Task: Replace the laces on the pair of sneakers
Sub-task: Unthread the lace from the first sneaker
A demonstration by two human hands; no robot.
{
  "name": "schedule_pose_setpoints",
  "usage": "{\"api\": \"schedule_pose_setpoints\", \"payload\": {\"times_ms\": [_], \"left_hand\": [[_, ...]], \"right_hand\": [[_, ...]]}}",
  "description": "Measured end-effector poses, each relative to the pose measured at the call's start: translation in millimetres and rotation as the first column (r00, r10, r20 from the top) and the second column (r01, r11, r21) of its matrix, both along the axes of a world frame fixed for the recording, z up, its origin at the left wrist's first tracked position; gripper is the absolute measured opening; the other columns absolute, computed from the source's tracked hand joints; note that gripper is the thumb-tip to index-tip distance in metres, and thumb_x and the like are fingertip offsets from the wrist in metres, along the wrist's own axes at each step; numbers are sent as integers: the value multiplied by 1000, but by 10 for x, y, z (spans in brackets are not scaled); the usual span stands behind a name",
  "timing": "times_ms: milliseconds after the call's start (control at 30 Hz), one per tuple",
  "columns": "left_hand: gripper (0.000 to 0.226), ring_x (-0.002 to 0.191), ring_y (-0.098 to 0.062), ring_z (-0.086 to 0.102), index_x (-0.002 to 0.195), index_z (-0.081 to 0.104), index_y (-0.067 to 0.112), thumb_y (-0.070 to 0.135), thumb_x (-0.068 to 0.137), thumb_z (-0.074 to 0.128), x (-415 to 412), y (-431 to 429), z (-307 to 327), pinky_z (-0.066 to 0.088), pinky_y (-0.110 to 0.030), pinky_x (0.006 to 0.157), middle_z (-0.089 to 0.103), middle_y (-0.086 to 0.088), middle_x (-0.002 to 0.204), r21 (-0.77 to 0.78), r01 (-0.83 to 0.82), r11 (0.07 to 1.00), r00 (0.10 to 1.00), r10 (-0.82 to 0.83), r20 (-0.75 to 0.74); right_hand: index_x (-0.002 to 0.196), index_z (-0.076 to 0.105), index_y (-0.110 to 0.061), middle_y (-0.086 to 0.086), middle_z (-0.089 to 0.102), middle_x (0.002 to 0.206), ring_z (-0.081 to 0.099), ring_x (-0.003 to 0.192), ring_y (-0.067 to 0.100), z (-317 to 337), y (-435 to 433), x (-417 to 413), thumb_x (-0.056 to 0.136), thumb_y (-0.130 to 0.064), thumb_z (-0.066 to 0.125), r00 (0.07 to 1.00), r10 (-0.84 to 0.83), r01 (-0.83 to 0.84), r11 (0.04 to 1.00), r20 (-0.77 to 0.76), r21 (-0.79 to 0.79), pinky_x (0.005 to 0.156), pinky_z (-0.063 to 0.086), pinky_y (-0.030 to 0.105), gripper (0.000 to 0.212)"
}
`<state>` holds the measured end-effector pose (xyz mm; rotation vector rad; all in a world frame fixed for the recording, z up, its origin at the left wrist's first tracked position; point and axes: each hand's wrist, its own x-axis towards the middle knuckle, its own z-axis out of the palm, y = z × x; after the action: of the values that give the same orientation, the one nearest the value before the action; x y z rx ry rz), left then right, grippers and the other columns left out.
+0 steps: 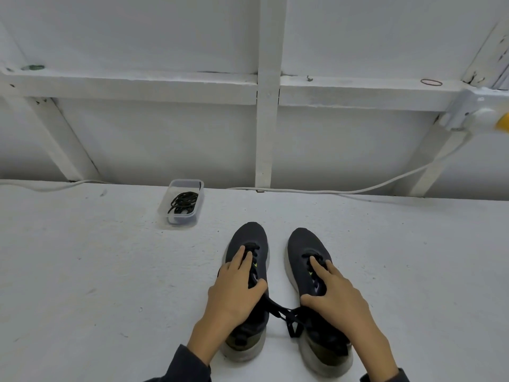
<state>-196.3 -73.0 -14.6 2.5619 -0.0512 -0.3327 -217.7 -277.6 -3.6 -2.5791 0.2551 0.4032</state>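
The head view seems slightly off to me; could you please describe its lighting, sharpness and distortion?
Head view: the light is soft and even, with faint shadows beside the sneakers and no glare; the wide lens stretches the edges, and the rail runs slightly aslant; sneakers and tub are fairly sharp; the yellow thing at the right edge is blurred.

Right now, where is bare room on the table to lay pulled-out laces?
Bare tabletop spreads left of the left sneaker, nearer than the clear container; another lies right of the right sneaker, up to the cable. Crowded: the gap between the sneakers, where laces cross between the left hand and right hand.
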Motion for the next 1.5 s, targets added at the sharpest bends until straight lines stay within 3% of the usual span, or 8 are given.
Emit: {"api": "schedule_pose_setpoints", "payload": {"times_ms": [267,433,600,733,833,1167,1333,1500], "left_hand": [[69,147,-12,11,155,12,31,53,97,42,25,47,-40,30,-39,111,-3,21,161,-53,16,998,1000,-17,-20],[63,144,-7,24,148,35,35,59,92,51,180,282,76,21,-40,119,28,15,156,-424,-130,896,989,146,5],[31,127,-10,43,129,51,36,34,98,53,532,758,180,34,-37,107,48,11,134,-819,-432,377,832,516,-202],[39,133,-21,43,139,49,14,21,100,49,844,1039,43,39,-42,104,49,-3,138,-847,-518,-114,588,671,-451],[43,136,-22,39,144,42,10,17,102,43,1034,1052,-77,38,-40,106,42,-8,147,-798,-534,-279,466,691,-553],[54,142,-22,31,152,28,18,11,100,41,1360,803,-245,30,-38,114,28,-2,157,-804,-550,-226,375,793,-480],[51,139,-22,35,149,33,18,13,100,42,1443,869,-391,29,-40,116,34,-4,154,-815,-567,-121,424,806,-414],[49,133,-26,43,148,36,19,13,100,43,1545,876,-458,34,-46,114,43,-8,147,-814,-581,18,547,749,-374]], "right_hand": [[153,7,-46,-8,3,165,34,141,22,69,-18,-8,87,-58,53,996,79,-82,995,-46,-64,99,41,34,81],[152,14,-46,-10,21,161,29,145,16,511,-230,244,75,-82,48,960,242,-244,970,-143,0,116,29,43,92],[140,43,-49,-18,43,145,49,126,11,1129,-4,997,68,-84,49,934,358,-342,900,-9,270,96,53,40,80],[131,53,-36,-8,53,137,57,117,15,1125,571,1786,83,-68,53,875,484,-403,765,-35,503,88,58,39,58],[139,50,-20,7,52,138,56,120,27,829,1128,2251,92,-55,54,886,455,-323,744,-89,585,91,56,48,59],[155,21,-12,4,22,160,29,144,28,-11,2339,2872,102,-38,45,964,267,-214,757,6,617,110,35,44,64],[138,49,-4,11,56,132,56,118,31,-146,2277,3000,97,-33,55,922,349,-387,856,167,342,88,47,36,51],[131,56,-4,16,60,121,65,72,31,-158,1754,3023,98,-23,55,964,260,-259,872,53,415,61,60,41,37]]}}
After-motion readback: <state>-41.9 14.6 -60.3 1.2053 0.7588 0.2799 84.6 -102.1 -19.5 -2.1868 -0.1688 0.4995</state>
